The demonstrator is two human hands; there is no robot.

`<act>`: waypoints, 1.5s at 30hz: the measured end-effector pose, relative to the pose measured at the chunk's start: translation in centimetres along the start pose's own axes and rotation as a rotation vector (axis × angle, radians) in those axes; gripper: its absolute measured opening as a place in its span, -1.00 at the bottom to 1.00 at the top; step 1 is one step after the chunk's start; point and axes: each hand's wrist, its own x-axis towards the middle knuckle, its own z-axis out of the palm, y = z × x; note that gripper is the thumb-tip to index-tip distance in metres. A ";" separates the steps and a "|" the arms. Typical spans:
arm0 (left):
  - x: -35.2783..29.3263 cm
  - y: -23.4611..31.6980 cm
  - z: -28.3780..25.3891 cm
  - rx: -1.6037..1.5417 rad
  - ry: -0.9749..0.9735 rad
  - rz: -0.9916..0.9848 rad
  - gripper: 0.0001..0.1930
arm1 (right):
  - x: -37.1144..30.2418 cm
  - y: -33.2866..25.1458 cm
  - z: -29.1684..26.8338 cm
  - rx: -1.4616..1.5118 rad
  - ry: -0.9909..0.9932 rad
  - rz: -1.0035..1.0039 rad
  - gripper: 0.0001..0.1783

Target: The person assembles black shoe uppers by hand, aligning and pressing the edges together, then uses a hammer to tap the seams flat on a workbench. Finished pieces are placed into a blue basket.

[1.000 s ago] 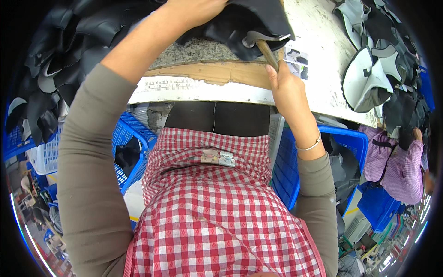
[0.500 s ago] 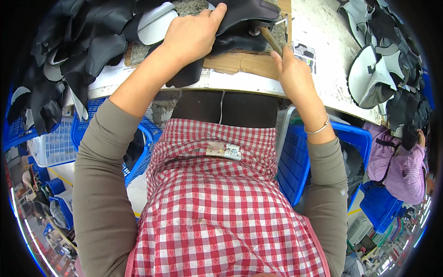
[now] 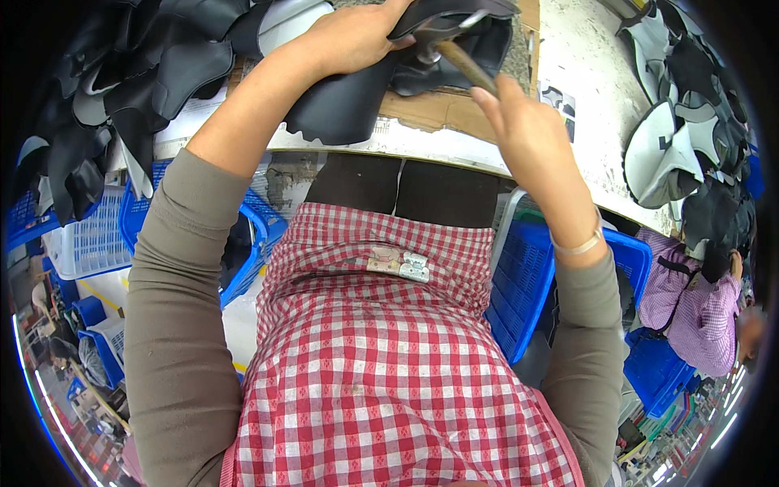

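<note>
At the top of the view, my left hand [image 3: 355, 39] grips the edge of a black leather upper [image 3: 341, 105], whose wide part hangs toward the table's front edge. My right hand [image 3: 531, 126] is closed round the wooden handle of a hammer [image 3: 468, 66]. The metal head is motion-blurred, over or against the folded upper just right of my left fingers; exact contact cannot be told. Beneath the upper lie a grey slab [image 3: 522, 61] and a piece of brown cardboard [image 3: 442, 114].
Black uppers are heaped at left [image 3: 191, 73]; black and white pieces [image 3: 665, 154] lie at right on the white table [image 3: 568, 49]. Blue crates [image 3: 519, 284] stand below the table on both sides. A person in a pink checked top [image 3: 702, 325] is at far right.
My left hand has turned the upper, its fingers now curled over its edge, and more of it hangs to the front. The hammer head has moved left onto or over the upper.
</note>
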 end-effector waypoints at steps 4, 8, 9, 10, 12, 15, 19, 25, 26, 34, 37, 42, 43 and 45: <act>0.2 -0.3 1.4 -0.015 0.092 0.045 -0.33 | -1.2 0.9 1.1 0.098 -0.057 0.083 -0.61; -0.4 0.9 1.3 0.024 0.176 0.081 -0.58 | -1.3 1.0 2.3 0.146 -0.122 0.119 -0.57; -1.3 1.4 0.9 0.058 0.208 0.006 -0.43 | -1.5 1.1 2.0 0.158 -0.130 0.178 -0.57; -3.1 2.0 0.5 0.073 0.210 -0.034 -0.31 | -2.1 1.0 1.5 0.298 -0.161 0.186 -0.56; -8.9 3.2 -0.4 0.139 0.105 -0.090 -0.12 | -4.2 1.0 -0.4 0.533 -0.283 0.347 -0.57; -22.6 3.5 -1.3 0.200 0.124 -0.251 -0.08 | -7.8 1.4 -3.4 0.654 -0.393 0.202 -0.57; -39.8 0.5 -1.6 0.379 0.026 -0.519 0.00 | -9.8 1.4 -4.2 0.549 -0.418 0.089 -0.58; -38.3 -5.0 -2.9 -0.174 -0.045 -0.825 0.18 | -9.3 0.3 -1.5 0.665 -0.389 0.151 -0.56; -35.3 -4.7 -2.3 -0.679 0.021 -0.841 0.15 | -9.5 0.3 -1.1 0.681 -0.410 0.159 -0.57; -20.9 -2.9 -4.4 0.215 0.939 -0.323 -0.79 | -12.4 2.4 -0.9 0.651 -0.420 0.297 -0.58; -22.5 -6.6 -7.7 0.600 0.708 -0.380 -0.35 | -12.9 2.8 -0.7 0.692 -0.445 0.407 -0.55; -23.1 -8.8 -9.3 0.358 0.523 -0.617 -0.23 | -12.3 2.3 0.6 0.740 -0.424 0.419 -0.53; -22.1 -8.6 -9.9 0.335 0.708 -0.463 -0.31 | -12.0 2.0 0.8 0.762 -0.412 0.393 -0.53; -18.8 -8.2 -12.0 0.363 0.763 -0.124 -0.40 | -11.4 1.2 1.2 0.754 -0.444 0.390 -0.54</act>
